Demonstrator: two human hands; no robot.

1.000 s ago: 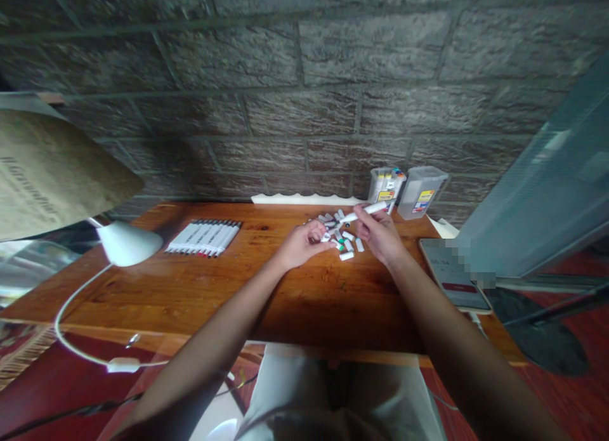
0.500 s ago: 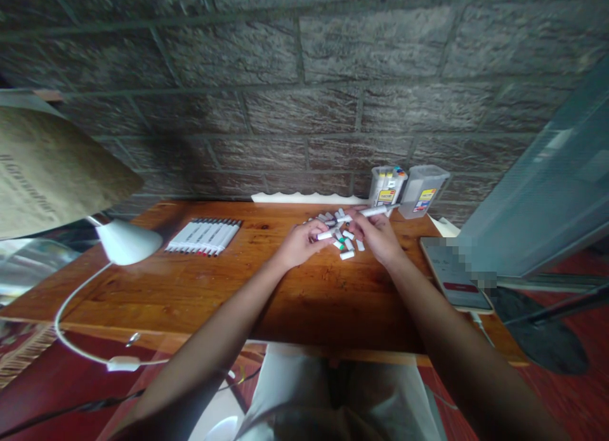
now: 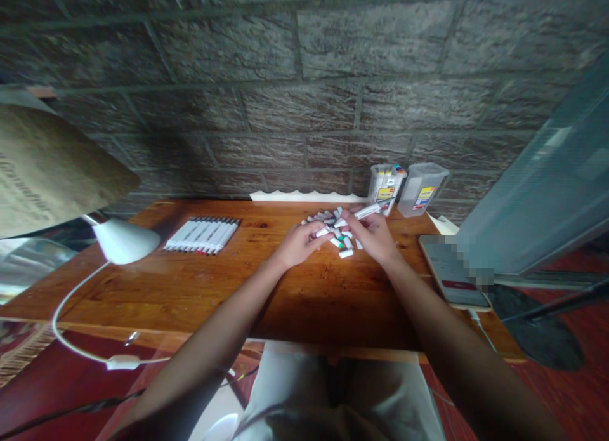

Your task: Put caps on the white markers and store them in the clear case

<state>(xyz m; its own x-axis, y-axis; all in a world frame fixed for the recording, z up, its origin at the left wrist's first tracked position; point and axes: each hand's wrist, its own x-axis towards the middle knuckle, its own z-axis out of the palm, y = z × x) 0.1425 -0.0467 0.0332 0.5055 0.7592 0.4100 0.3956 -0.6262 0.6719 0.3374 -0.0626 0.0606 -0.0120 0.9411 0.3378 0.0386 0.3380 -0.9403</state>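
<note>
A white marker cap (image 3: pixel 322 231) is pinched in my left hand (image 3: pixel 301 243), its fingers closed around it. My right hand (image 3: pixel 373 233) grips a white marker (image 3: pixel 368 210), slanted up to the right. The marker's lower left end points toward the cap and lies close to it; whether they touch I cannot tell. Under and around my hands lies a loose heap of white marker caps (image 3: pixel 346 253), a few with green showing. My fingers hide part of the heap.
A neat row of capped markers (image 3: pixel 202 235) lies on the wooden table (image 3: pixel 214 289) at left, beside a lamp (image 3: pixel 124 241). At the back right stand a clear box of markers (image 3: pixel 386 184) and another clear box (image 3: pixel 421 190). A phone (image 3: pixel 454 273) rests at the right edge.
My right hand has moved slightly left, bringing the marker's end closer to my left hand. The cap in my left hand has turned toward the marker.
</note>
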